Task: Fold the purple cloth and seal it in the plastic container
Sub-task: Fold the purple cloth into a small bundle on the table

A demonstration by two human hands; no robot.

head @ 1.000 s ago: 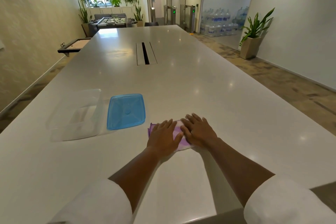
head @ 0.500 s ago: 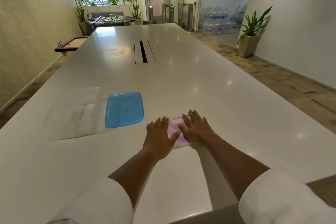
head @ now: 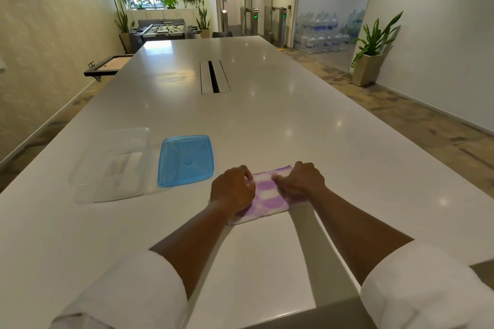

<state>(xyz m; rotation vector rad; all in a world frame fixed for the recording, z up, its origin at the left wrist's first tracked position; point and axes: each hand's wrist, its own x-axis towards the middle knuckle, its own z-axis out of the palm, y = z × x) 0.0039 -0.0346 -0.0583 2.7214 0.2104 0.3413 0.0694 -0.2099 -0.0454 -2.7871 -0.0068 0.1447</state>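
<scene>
The purple-and-white checked cloth (head: 267, 196) lies folded into a small rectangle on the white table, near its front edge. My left hand (head: 232, 190) grips the cloth's left side with curled fingers. My right hand (head: 302, 178) pinches its right side, fingers curled over the far corner. Left of the cloth the blue lid (head: 186, 160) lies flat on the table. Further left stands the clear plastic container (head: 115, 163), open and with nothing inside.
The long white table (head: 267, 120) has a cable slot (head: 213, 76) in its middle. Its front edge runs just below my forearms. A potted plant (head: 370, 57) stands on the floor to the right, with water bottles behind glass beyond it.
Both hands lay flat with spread fingers on the cloth; now their fingers are curled and gripping its left and right sides. More of the cloth shows between them.
</scene>
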